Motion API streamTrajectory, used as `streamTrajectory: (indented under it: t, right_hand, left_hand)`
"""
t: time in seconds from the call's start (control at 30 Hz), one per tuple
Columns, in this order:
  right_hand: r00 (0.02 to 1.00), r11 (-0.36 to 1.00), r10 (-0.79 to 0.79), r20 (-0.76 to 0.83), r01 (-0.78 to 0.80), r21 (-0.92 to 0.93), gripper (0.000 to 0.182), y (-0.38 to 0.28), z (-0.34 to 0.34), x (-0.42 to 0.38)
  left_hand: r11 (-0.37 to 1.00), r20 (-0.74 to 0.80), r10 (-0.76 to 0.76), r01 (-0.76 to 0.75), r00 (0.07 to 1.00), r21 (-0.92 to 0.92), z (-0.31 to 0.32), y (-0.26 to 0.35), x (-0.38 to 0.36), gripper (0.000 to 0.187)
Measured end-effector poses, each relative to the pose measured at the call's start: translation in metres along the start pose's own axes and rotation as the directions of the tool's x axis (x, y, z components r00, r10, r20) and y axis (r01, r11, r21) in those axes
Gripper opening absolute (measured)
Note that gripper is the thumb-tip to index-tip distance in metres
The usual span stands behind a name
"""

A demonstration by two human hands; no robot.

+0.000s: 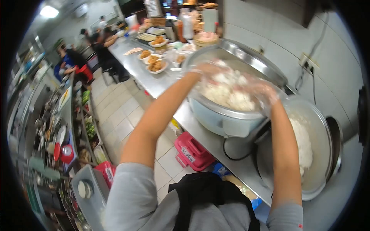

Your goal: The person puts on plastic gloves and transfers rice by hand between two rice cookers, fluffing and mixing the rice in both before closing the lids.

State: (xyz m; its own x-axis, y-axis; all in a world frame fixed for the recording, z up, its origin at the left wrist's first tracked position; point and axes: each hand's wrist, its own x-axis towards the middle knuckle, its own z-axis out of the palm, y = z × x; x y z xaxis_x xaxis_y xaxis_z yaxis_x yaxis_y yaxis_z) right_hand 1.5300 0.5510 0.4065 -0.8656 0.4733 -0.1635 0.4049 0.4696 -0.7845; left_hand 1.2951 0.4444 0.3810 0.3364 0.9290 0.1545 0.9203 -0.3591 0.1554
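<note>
Both of my hands are in clear plastic gloves over a large, light-blue rice cooker (208,119) filled with white rice (227,94). My left hand (212,69) reaches in at the far left side of the rice, its fingers blurred. At the right side, my right hand (262,90) touches the rice near the rim, its fingers smeared by motion and glove plastic. The cooker's shiny lid (252,57) stands raised behind. Beside my right forearm, a second large pot (318,154) holds more white rice (302,142).
Plates of fried food (156,66) and bottles (187,25) stand along the steel counter (131,63). A pink container (192,152) lies below the counter edge. People (104,54) are at the far left. Wall sockets (308,63) with cables are at right.
</note>
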Motion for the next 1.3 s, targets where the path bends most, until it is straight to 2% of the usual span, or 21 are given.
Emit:
streamTrajectory:
  t: [0.03, 0.07, 0.1, 0.17, 0.3, 0.37, 0.43, 0.47, 0.53, 0.6, 0.7, 0.77, 0.83, 0.9, 1.0, 1.07, 1.1, 1.13, 1.2, 1.23, 1.3]
  right_hand:
    - [0.995, 0.957, -0.095, 0.038, 0.101, -0.271, 0.085, -0.013, 0.003, -0.005]
    - [0.979, 0.833, -0.181, 0.090, 0.201, -0.516, 0.089, -0.020, 0.009, -0.007]
    - [0.970, 0.822, -0.210, 0.120, 0.242, -0.515, 0.089, -0.021, 0.019, -0.007]
    - [0.966, 0.761, -0.242, 0.087, 0.245, -0.601, 0.079, -0.016, 0.031, -0.005]
    - [0.966, 0.865, -0.160, 0.202, 0.236, -0.443, 0.057, -0.007, 0.023, 0.012]
    - [0.954, 0.827, -0.271, 0.131, 0.301, -0.474, 0.041, -0.006, 0.024, 0.000]
    - [0.938, 0.739, -0.341, 0.060, 0.307, -0.599, 0.042, -0.008, 0.035, -0.008]
    - [0.913, 0.644, -0.408, -0.001, 0.287, -0.709, 0.042, -0.007, 0.040, -0.010]
    - [0.928, 0.687, -0.372, 0.007, 0.280, -0.670, 0.042, -0.006, 0.038, -0.004]
    - [0.940, 0.722, -0.339, 0.028, 0.279, -0.633, 0.042, -0.001, 0.032, 0.006]
    - [0.967, 0.931, -0.237, -0.097, 0.198, -0.305, 0.046, 0.010, 0.019, 0.012]
    - [0.955, 0.944, -0.263, -0.135, 0.226, -0.241, 0.048, 0.014, 0.009, 0.013]
    - [0.931, 0.921, -0.348, -0.111, 0.317, -0.228, 0.053, 0.021, -0.003, 0.015]
    - [0.910, 0.883, -0.401, -0.103, 0.354, -0.309, 0.056, 0.020, -0.006, 0.012]
    - [0.909, 0.898, -0.374, -0.187, 0.304, -0.319, 0.062, -0.001, -0.001, 0.001]
    - [0.913, 0.914, -0.352, -0.207, 0.287, -0.288, 0.066, -0.003, 0.004, 0.003]
    - [0.885, 0.901, -0.365, -0.290, 0.258, -0.348, 0.069, 0.002, 0.010, 0.009]
    - [0.849, 0.887, -0.381, -0.367, 0.223, -0.405, 0.073, 0.005, 0.014, 0.014]
    - [0.929, 0.900, -0.282, -0.240, 0.170, -0.401, 0.078, -0.011, 0.008, 0.010]
    - [0.928, 0.906, -0.268, -0.258, 0.152, -0.395, 0.077, -0.017, 0.010, 0.005]
    - [0.928, 0.912, -0.254, -0.272, 0.136, -0.388, 0.076, -0.014, 0.015, 0.010]
  left_hand:
    - [0.897, 0.191, -0.198, 0.257, 0.961, -0.359, 0.002, 0.020, 0.004, 0.094]
    - [0.518, 0.207, -0.689, 0.671, 0.695, -0.531, -0.015, 0.073, 0.006, 0.097]
    - [0.611, 0.222, -0.634, 0.656, 0.741, -0.443, -0.008, 0.078, 0.009, 0.095]
    - [0.825, 0.045, -0.564, 0.558, 0.825, 0.092, 0.016, 0.076, 0.024, 0.078]
    - [0.885, 0.033, -0.465, 0.464, 0.884, 0.041, 0.023, 0.071, 0.027, 0.049]
    - [0.909, -0.059, -0.415, 0.416, 0.908, 0.018, 0.033, 0.066, 0.022, 0.057]
    - [0.933, -0.146, -0.355, 0.360, 0.924, 0.015, 0.035, 0.056, 0.023, 0.065]
    - [0.915, -0.128, -0.402, 0.400, 0.906, -0.046, 0.027, 0.060, 0.020, 0.057]
    - [0.893, -0.103, -0.449, 0.440, 0.888, -0.099, 0.013, 0.072, 0.021, 0.049]
    - [0.764, -0.203, -0.642, 0.594, 0.739, -0.252, 0.005, 0.079, 0.021, 0.051]
    - [0.761, -0.261, -0.649, 0.619, 0.715, -0.195, -0.007, 0.082, 0.019, 0.055]
    - [0.730, -0.314, -0.678, 0.659, 0.665, -0.182, -0.005, 0.074, 0.027, 0.060]
    - [0.858, -0.214, -0.452, 0.488, 0.866, 0.159, 0.001, 0.048, 0.024, 0.067]
    - [0.683, -0.176, -0.730, 0.708, 0.660, -0.179, -0.009, 0.051, 0.031, 0.071]
    - [0.678, -0.015, -0.722, 0.702, 0.692, -0.218, -0.033, 0.080, 0.023, 0.073]
    - [0.865, -0.435, -0.502, 0.449, 0.748, -0.227, -0.016, 0.069, 0.016, 0.053]
    - [0.818, -0.284, -0.560, 0.466, 0.778, -0.336, -0.020, 0.065, 0.012, 0.045]
    - [0.819, -0.280, -0.558, 0.465, 0.782, -0.336, -0.022, 0.063, 0.010, 0.045]
    - [0.781, -0.091, -0.543, 0.463, 0.835, -0.420, -0.023, 0.054, 0.008, 0.050]
    - [0.781, -0.090, -0.543, 0.463, 0.835, -0.420, -0.018, 0.049, 0.008, 0.050]
    - [0.884, -0.381, -0.447, 0.466, 0.809, -0.048, -0.006, 0.039, 0.007, 0.045]
